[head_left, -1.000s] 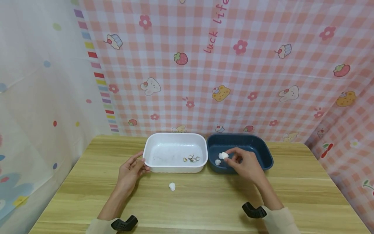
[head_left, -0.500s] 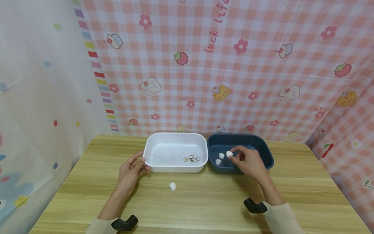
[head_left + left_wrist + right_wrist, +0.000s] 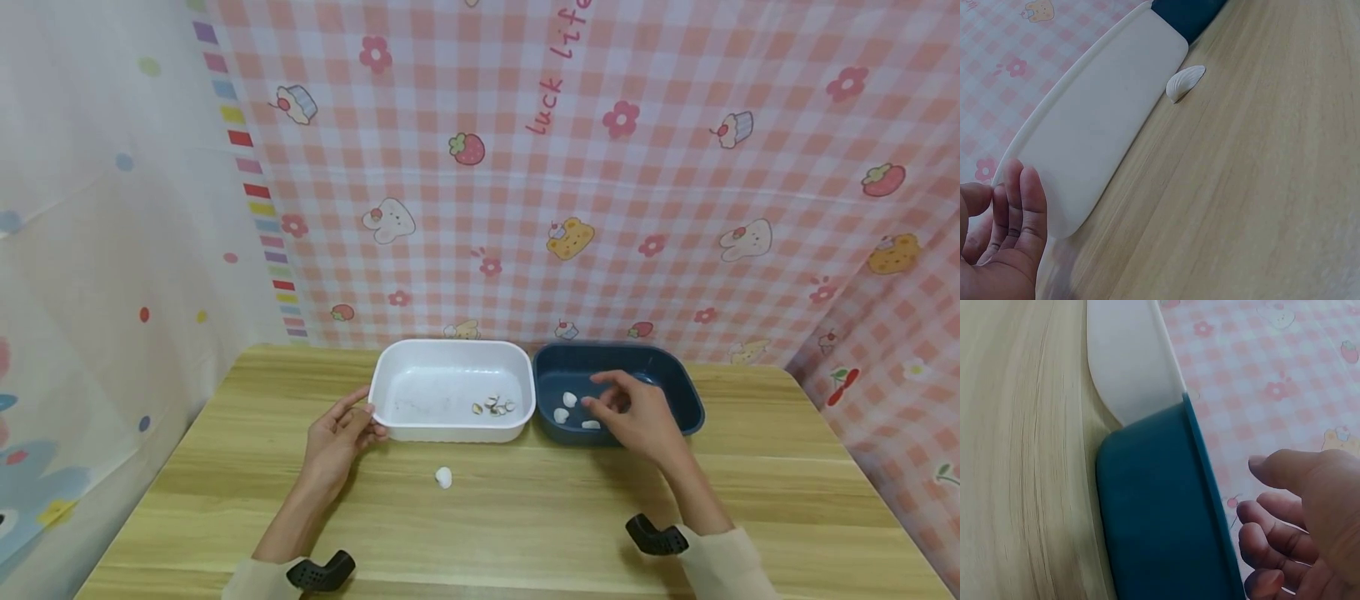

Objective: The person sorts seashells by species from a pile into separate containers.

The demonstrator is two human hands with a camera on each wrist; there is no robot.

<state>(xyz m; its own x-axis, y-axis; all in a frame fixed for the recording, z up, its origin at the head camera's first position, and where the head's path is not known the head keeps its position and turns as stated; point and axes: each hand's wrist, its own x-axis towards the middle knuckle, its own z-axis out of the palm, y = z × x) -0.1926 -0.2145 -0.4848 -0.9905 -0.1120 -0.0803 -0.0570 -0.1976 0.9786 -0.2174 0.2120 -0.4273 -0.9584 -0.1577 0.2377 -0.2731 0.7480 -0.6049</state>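
Pink script on the checked backdrop (image 3: 600,167) reads "luck life", running upward at the top centre; its last letters are cut by the upper edge. No other writing is legible.

A white tub (image 3: 452,390) and a dark blue tub (image 3: 675,385) stand side by side at the far middle of the wooden table (image 3: 525,525), their adjoining walls touching or nearly so. The white tub holds a cluster of small brownish shells (image 3: 492,406) near its right end. The blue tub holds three white shells (image 3: 570,400) in its left half.

The right hand (image 3: 633,412) hovers over the near left part of the blue tub, fingers loosely curled and apart, thumb extended; it pinches nothing, and the nearest shell lies just under its fingertips. In the right wrist view the fingers (image 3: 1272,519) hang above the tub's rim, free of it.

The left hand (image 3: 337,433) rests at the near left corner of the white tub, fingers relaxed, fingertips touching or just beside the wall.

One white shell (image 3: 444,477) lies alone on the table, just near of the white tub, between the two forearms. Open tabletop extends to the left, right and near edges; the backdrop closes the far side directly behind the tubs.
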